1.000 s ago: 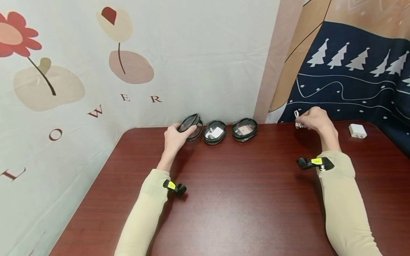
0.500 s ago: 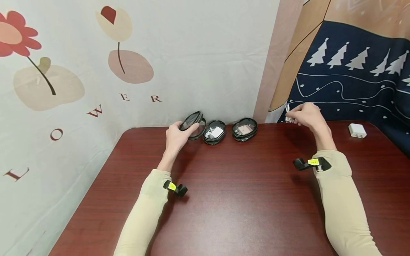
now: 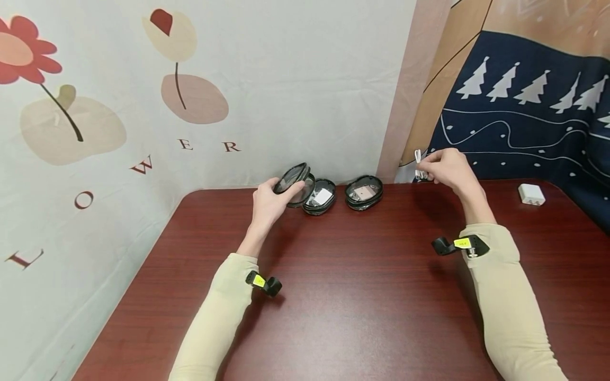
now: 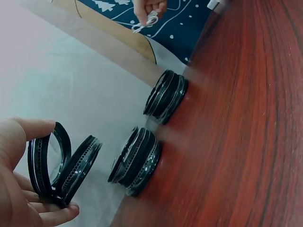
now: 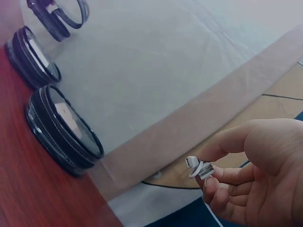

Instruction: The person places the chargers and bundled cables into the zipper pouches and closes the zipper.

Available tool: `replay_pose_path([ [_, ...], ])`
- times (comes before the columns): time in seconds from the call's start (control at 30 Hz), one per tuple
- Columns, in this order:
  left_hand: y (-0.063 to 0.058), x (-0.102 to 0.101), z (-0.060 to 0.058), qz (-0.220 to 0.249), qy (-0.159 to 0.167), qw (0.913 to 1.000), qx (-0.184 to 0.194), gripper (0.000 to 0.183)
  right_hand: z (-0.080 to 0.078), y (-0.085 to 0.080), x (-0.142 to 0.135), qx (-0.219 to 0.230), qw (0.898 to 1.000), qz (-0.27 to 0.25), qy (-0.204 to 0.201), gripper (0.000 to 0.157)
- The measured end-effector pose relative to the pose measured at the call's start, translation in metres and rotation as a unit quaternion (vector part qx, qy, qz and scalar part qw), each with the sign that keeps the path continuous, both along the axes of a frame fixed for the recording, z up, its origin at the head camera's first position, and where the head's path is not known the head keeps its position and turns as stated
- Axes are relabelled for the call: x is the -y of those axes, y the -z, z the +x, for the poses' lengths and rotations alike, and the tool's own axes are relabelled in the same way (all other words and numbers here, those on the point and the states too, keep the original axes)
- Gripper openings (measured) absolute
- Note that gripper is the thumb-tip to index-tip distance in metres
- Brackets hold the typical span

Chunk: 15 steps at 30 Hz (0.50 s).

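My left hand [image 3: 269, 203] grips a small oval zip case [image 4: 40, 165] with clear faces and black edges, its two halves spread apart. The case is held above the table's back edge, beside a second, closed case [image 3: 320, 197]. Between thumb and fingers my right hand [image 3: 448, 168] pinches a bundled white USB cable [image 5: 201, 168], raised over the back edge. Both metal plug ends show in the right wrist view. A third closed case [image 5: 64, 132] stands between the hands and holds something pale pink.
On the right of the brown table [image 3: 333, 296] sits a white charger block [image 3: 531, 194]. A pale printed cloth [image 3: 295, 95] hangs behind the table, with a dark blue tree-patterned cloth [image 3: 514, 127] at the back right.
My right hand has lifted the cable and carried it left. My left hand has moved slightly right with the open case, which now partly overlaps the second case in the head view.
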<state>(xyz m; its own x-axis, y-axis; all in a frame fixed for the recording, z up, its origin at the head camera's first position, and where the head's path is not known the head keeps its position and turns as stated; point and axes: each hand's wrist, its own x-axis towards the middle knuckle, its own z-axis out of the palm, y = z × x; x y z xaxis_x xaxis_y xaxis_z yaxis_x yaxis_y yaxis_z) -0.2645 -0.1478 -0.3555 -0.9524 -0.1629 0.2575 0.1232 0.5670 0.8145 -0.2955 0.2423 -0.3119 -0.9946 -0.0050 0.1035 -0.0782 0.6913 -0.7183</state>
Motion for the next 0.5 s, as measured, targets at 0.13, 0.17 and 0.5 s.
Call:
replay_pose_path([
  [0.13, -0.002, -0.003, 0.002, 0.003, 0.010, 0.9999, -0.001, 0.049, 0.001, -0.002, 0.005, -0.011, 1.000, -0.009, -0.008, 0.026],
  [0.17, -0.002, -0.004, 0.003, 0.003, 0.012, 0.9999, 0.000, 0.049, 0.002, -0.002, 0.006, -0.013, 1.000, -0.011, -0.010, 0.026],
  [0.5, -0.007, -0.014, 0.010, 0.004, 0.029, 0.9995, 0.010, 0.050, 0.006, -0.010, 0.022, -0.021, 0.999, -0.031, -0.028, 0.030],
])
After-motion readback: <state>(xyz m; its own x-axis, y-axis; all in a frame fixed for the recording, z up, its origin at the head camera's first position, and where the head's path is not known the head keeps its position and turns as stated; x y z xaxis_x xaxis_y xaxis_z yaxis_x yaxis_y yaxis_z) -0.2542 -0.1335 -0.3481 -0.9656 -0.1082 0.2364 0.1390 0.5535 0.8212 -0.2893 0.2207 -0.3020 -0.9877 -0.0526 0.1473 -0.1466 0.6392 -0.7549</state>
